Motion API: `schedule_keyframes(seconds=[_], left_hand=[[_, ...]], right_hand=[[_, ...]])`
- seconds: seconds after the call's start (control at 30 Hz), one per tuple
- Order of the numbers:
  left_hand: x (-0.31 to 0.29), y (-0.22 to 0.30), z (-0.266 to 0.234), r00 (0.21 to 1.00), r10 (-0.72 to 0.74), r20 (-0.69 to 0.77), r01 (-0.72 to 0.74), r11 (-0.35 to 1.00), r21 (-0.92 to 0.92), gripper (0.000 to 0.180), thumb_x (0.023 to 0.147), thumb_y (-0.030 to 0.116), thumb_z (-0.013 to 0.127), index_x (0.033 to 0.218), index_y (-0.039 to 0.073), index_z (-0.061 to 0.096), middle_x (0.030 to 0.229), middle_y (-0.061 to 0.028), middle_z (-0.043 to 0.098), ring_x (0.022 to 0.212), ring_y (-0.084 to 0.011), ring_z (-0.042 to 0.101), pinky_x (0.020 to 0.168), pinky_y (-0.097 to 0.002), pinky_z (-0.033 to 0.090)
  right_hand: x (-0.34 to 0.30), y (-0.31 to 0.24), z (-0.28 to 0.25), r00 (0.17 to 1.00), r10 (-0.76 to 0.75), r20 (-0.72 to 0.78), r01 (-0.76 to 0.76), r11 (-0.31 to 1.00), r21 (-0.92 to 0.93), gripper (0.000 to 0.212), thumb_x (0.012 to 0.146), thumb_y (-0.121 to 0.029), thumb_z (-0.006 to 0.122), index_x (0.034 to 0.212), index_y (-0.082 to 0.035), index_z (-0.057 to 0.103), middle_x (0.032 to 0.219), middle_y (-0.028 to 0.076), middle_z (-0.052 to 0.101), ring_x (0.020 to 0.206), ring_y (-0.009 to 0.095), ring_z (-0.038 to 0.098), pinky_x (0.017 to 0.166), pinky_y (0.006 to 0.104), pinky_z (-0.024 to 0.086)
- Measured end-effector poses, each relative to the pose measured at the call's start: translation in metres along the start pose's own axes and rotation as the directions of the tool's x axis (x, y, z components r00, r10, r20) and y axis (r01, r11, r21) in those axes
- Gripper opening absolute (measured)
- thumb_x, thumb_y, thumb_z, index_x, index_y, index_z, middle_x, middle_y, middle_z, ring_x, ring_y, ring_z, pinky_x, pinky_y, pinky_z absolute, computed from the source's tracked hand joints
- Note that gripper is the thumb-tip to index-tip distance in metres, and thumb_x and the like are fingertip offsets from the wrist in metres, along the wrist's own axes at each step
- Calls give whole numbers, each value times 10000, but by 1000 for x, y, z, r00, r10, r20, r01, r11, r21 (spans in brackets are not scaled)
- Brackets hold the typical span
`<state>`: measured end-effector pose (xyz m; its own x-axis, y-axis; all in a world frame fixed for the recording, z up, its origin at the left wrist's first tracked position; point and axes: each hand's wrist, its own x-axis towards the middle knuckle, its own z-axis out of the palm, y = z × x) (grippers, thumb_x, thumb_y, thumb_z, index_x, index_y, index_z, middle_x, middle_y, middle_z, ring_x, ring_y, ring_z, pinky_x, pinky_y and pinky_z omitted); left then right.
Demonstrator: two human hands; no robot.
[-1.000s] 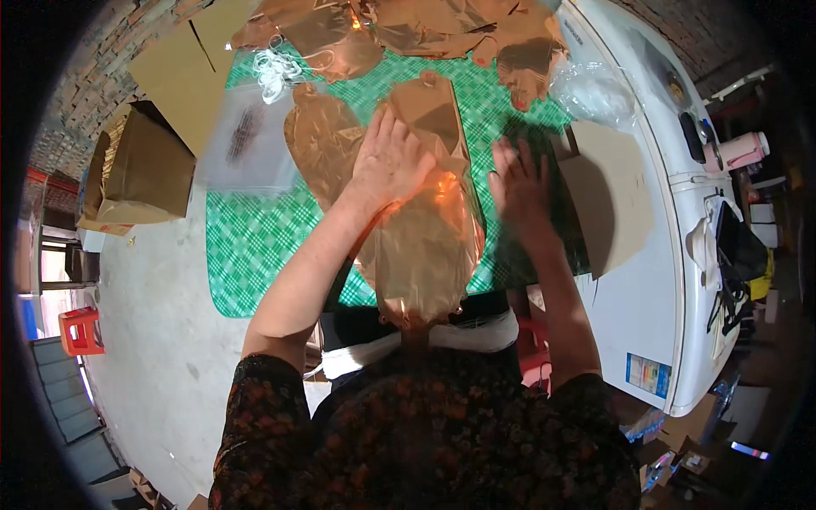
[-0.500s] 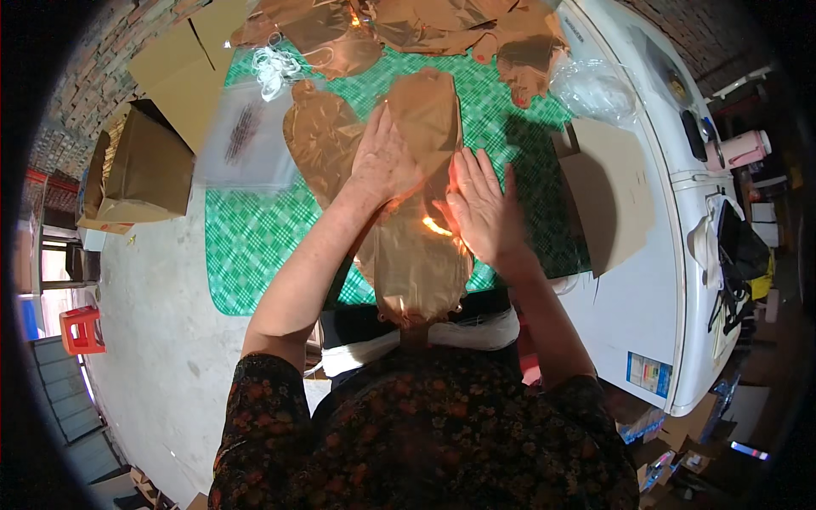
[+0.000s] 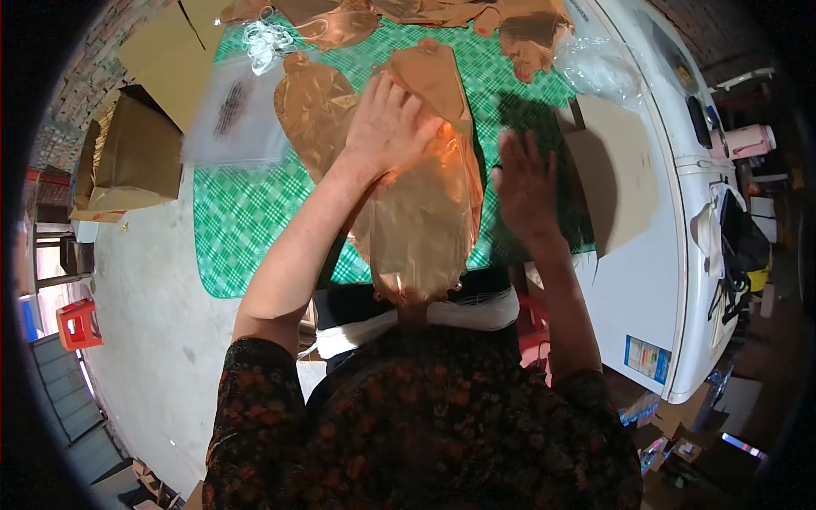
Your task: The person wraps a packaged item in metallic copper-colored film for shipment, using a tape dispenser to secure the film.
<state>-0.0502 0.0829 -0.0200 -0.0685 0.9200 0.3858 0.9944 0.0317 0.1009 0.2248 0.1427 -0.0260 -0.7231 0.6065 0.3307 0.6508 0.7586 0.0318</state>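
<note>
A flat, shiny copper-coloured foil balloon (image 3: pixel 421 225) lies lengthwise in front of me, its near end hanging over the table's edge toward my lap. Another copper foil piece (image 3: pixel 314 110) reaches out at its left; whether the two are joined I cannot tell. My left hand (image 3: pixel 391 127) rests on the foil's upper part, fingers apart and slightly bent. To the right of the foil, my right hand (image 3: pixel 527 187) is in shadow over the green checked tablecloth (image 3: pixel 246 229), fingers spread and holding nothing.
More copper foil pieces (image 3: pixel 425 12) lie along the far edge. White string (image 3: pixel 265 44) and clear plastic bags (image 3: pixel 238 115) are at the far left. Crumpled clear plastic (image 3: pixel 599 68) and a cardboard sheet (image 3: pixel 616 178) lie right, by a white fridge (image 3: pixel 633 289). A cardboard box (image 3: pixel 132 161) stands left.
My right hand has lifted off the foil's right edge and moved right. My left hand stays on the foil, its fingers more bent. The whole view has shifted slightly.
</note>
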Motion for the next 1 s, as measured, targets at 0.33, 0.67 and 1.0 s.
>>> schedule_keyframes(seconds=[0.33,0.67,1.0], left_hand=[[-2,-2,1,999,29,-46,-28,999,36,542,965,445,595,1310,32,661,1475,-181,528,1473,-368,377,1247,-515,264],[5,15,-22,990,-1,141,-24,984,179,631,951,355,554,1504,50,532,1592,-185,471,1532,-341,312,1268,-491,187],[8,9,-21,897,-100,430,-23,962,272,807,1016,589,392,1587,20,445,1667,-204,385,1599,-372,200,1314,-511,40]], right_hand=[[10,-43,-19,997,-73,25,68,983,170,596,1020,-241,592,1587,-112,460,1664,57,414,1558,314,325,1238,645,214],[10,-47,-24,988,-148,54,132,964,232,580,1050,-288,516,1572,-39,463,1660,119,418,1569,342,300,1246,643,143],[15,-48,-27,970,-243,17,235,951,200,578,1010,-277,602,1524,-27,519,1632,139,453,1542,351,344,1228,658,191]])
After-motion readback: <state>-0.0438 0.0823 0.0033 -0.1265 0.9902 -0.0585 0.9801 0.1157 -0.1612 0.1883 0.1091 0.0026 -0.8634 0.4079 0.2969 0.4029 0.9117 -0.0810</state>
